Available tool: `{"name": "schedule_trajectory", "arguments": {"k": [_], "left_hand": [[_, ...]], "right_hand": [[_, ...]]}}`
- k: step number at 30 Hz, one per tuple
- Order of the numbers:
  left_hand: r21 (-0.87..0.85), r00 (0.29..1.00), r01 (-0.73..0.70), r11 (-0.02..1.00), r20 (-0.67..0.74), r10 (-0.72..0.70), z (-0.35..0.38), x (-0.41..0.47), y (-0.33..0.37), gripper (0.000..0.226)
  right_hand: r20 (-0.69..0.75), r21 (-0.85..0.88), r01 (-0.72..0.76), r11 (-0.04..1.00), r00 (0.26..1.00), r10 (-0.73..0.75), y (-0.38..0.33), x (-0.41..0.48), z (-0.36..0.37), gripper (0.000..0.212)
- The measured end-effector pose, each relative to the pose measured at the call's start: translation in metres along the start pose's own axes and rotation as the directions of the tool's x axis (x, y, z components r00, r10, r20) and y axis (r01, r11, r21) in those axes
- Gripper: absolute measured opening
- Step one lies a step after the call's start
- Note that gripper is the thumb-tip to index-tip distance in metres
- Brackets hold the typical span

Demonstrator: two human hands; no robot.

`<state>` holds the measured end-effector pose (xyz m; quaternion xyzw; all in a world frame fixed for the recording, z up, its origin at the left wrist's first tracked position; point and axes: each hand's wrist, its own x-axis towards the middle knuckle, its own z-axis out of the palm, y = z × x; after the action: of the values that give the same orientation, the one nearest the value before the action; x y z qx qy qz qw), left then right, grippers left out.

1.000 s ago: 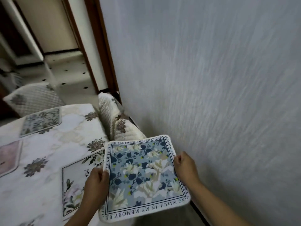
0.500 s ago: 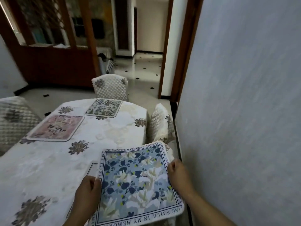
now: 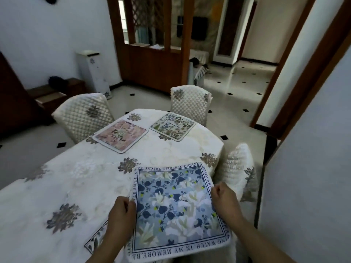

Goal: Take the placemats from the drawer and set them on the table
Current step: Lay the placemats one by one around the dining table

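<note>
I am holding the square blue placemat with white flowers and a lettered border (image 3: 176,211) by its two side edges: my left hand (image 3: 121,215) is pinching the left edge, my right hand (image 3: 225,201) is pinching the right edge, both closed on it. The mat is sitting between the hands, tilted slightly, its far edge over the table's right side and its near right corner hanging past the table edge. Neither hand is nearer; it is centred between them, so I judge the setting-down calls for both hands lowering together onto bare cloth.

Under my left wrist a corner of a dark-bordered placemat with leaves (image 3: 96,242) is lying on the white tablecloth with brown flower motifs (image 3: 62,186), partly hidden by the held mat; overlap there is the risk. Just right of the mat, a quilted cream chair (image 3: 237,168) is standing close to the table. Farther off, a pink floral placemat (image 3: 120,135) and a cream floral placemat with green sprigs (image 3: 172,126) are lying flat side by side, apart from each other, with two more quilted chairs beyond.
</note>
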<state>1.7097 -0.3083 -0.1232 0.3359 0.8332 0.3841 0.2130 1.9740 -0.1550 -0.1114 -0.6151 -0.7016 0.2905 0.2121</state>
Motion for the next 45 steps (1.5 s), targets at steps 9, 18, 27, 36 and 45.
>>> {"name": "schedule_trajectory", "arguments": {"k": [9,18,27,36,45], "left_hand": [[-0.019,0.944,0.221,0.975,-0.246,-0.219,0.057,-0.007,0.031,0.026],[-0.164,0.923,0.222,0.961,-0.281,-0.261,0.089,-0.003,0.035,0.026],[-0.187,0.881,0.311,0.932,-0.312,-0.357,0.182,0.054,0.068,0.026],[-0.167,0.728,0.551,0.818,-0.383,-0.569,0.291,0.125,0.106,0.022],[-0.096,0.564,0.743,0.662,-0.442,-0.697,0.318,0.132,0.085,0.022]], "right_hand": [[0.265,0.002,0.22,0.976,0.941,-0.212,0.017,0.125,0.026,0.029],[0.327,-0.075,0.37,0.926,0.887,-0.327,0.005,0.175,0.029,0.028],[0.424,-0.093,0.482,0.871,0.811,-0.404,0.03,0.305,0.043,0.028],[0.625,0.048,0.514,0.856,0.653,-0.428,0.067,0.45,0.085,0.031],[0.689,0.116,0.509,0.853,0.577,-0.438,0.074,0.46,0.127,0.03]]}}
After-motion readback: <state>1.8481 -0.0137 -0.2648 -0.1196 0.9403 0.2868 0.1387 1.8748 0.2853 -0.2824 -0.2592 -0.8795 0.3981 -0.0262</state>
